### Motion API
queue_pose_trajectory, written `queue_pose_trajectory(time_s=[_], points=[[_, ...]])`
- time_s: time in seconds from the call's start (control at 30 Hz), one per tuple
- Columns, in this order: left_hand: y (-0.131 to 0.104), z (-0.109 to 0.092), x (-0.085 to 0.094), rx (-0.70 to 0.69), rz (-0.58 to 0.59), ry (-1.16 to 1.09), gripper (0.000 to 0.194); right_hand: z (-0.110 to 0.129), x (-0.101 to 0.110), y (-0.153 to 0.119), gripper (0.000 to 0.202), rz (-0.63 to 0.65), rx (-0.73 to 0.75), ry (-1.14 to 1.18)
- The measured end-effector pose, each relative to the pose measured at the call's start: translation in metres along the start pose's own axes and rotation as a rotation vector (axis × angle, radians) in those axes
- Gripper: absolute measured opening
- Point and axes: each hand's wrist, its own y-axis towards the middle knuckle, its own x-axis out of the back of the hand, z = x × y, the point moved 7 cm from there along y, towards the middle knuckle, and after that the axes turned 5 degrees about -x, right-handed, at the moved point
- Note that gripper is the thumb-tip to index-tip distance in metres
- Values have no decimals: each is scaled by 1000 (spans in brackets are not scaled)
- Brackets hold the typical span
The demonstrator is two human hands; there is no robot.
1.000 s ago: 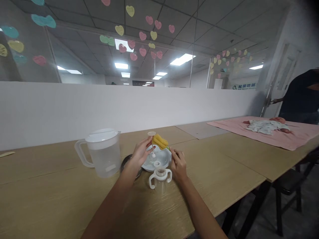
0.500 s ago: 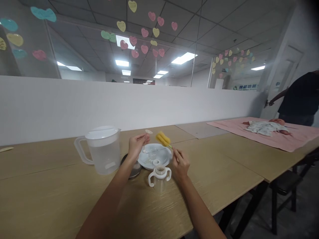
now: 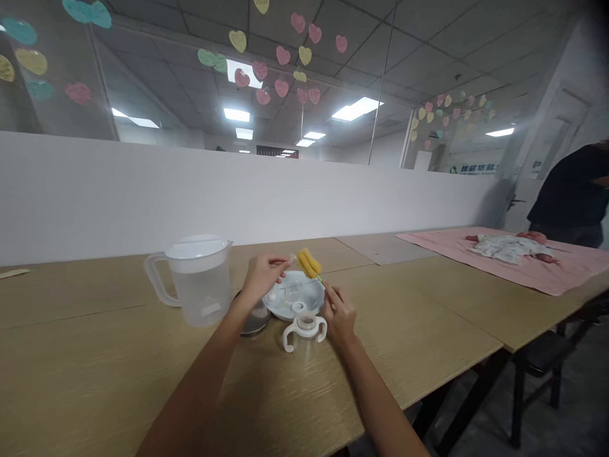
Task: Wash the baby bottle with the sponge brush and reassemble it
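Observation:
My right hand (image 3: 340, 312) is closed round the thin handle of a yellow sponge brush (image 3: 309, 263), its head raised above a pale bowl (image 3: 314, 297). My left hand (image 3: 264, 277) pinches a small clear piece (image 3: 293, 259), possibly a bottle nipple, right against the sponge; whether they touch is hard to tell. Inside the bowl lie clear and white small parts, among them a white ring (image 3: 299, 308). Just in front of the bowl stands an uncapped baby bottle (image 3: 305, 333) with two white handles. A round dark metal lid or dish (image 3: 255, 322) is partly hidden behind my left wrist.
A clear plastic pitcher (image 3: 200, 285) with liquid stands left of the bowl. Far right on the table, a baby doll (image 3: 509, 246) lies on a pink cloth (image 3: 442, 244). A person (image 3: 568, 193) in dark clothes is beyond it. Dark stools (image 3: 537, 358) stand below the table's right edge.
My left hand has brought the clear piece right, up to the sponge head. The brush has shifted slightly left. At the far right, the person's arm has left the door handle.

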Motion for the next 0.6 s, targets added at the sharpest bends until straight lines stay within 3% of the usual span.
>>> queue_pose_trajectory(time_s=[0.13,0.2,0.33,0.5,0.6], points=[[1,-8,27,-92,-13,245,23,-9,-2,1,35,0,-63,-100],[3,-1,38,-77,1,450,19,-15,-2,2,35,9,-110,-148],[4,41,45,98,175,727,12,-21,-2,3,35,27,-159,-200],[-1,93,43,229,267,776,9,-25,-7,2,34,74,-204,-218],[-5,109,39,256,318,750,8,-29,-11,0,33,110,-220,-208]])
